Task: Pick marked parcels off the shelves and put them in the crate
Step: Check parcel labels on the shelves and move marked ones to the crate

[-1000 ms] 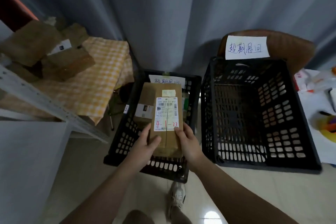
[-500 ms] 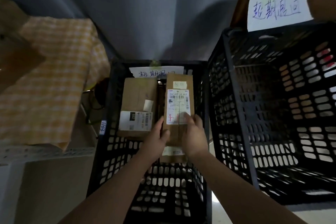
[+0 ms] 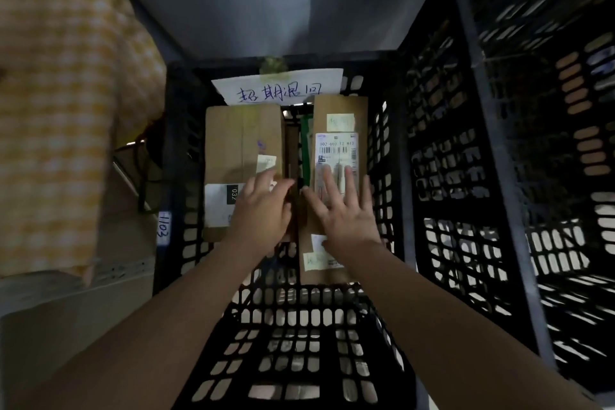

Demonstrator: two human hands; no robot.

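A long brown parcel (image 3: pixel 339 116) with a white barcode label lies in the right half of the black slotted crate (image 3: pixel 293 319). My right hand (image 3: pixel 346 213) lies on it with fingers spread and straight. A second brown parcel (image 3: pixel 239 143) with a white label lies in the crate's left half. My left hand (image 3: pixel 263 210) rests over its right edge, fingers loosely extended, holding nothing. A handwritten paper sign (image 3: pixel 279 86) is fixed to the crate's far wall.
A larger black crate (image 3: pixel 519 176) stands close on the right. A yellow checked cloth (image 3: pixel 56 110) covers the shelf on the left, with a metal shelf rail (image 3: pixel 113 270) below it. A grey curtain (image 3: pixel 266 0) hangs behind.
Both hands carried the labelled parcel down into the crate and let go of it; it now lies beside the other parcel. The camera has leaned in closer over the crate.
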